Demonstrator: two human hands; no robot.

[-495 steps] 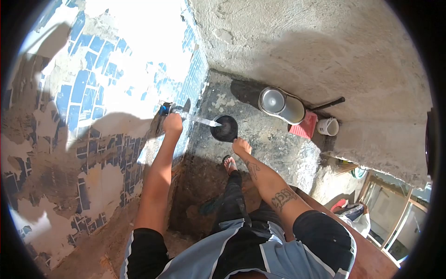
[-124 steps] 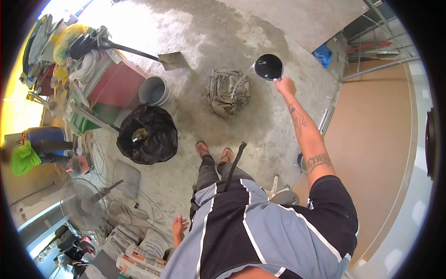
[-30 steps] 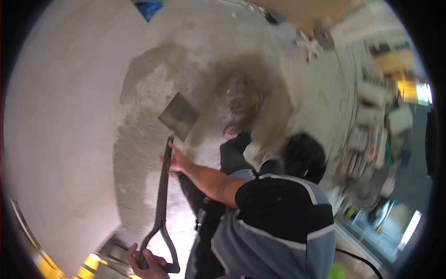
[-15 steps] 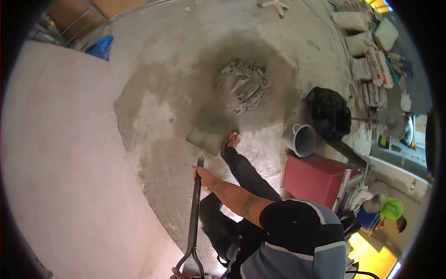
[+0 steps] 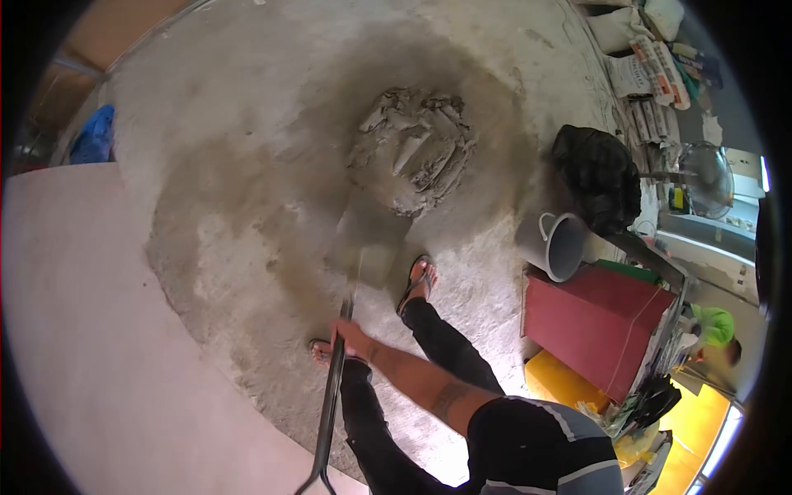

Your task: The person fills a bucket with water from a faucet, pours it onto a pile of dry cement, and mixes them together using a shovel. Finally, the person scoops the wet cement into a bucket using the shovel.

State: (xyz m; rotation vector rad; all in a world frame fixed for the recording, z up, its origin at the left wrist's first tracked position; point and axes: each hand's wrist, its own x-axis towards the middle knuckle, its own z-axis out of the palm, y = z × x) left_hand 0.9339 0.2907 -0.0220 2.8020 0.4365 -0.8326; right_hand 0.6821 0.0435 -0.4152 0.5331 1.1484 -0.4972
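My right grip [image 5: 350, 338] clenches the dark, long-handled metal shovel [image 5: 331, 396], blade [image 5: 374, 246] at the near edge of the damp, lumpy grey mortar-like heap [image 5: 417, 153], mounded, unspread on the concrete floor [image 5: 478, 285]; left grip unseen, state indeterminable.

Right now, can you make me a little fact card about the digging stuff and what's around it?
right hand: gripping the shovel by its shaft
left hand: out of view
shovel blade: low, by the near edge of the gray mortar-like pile; blurry, so touching is unclear
feet: both in flip-flops
beside each other: gray bucket, black plastic bag
another person: far right, green top
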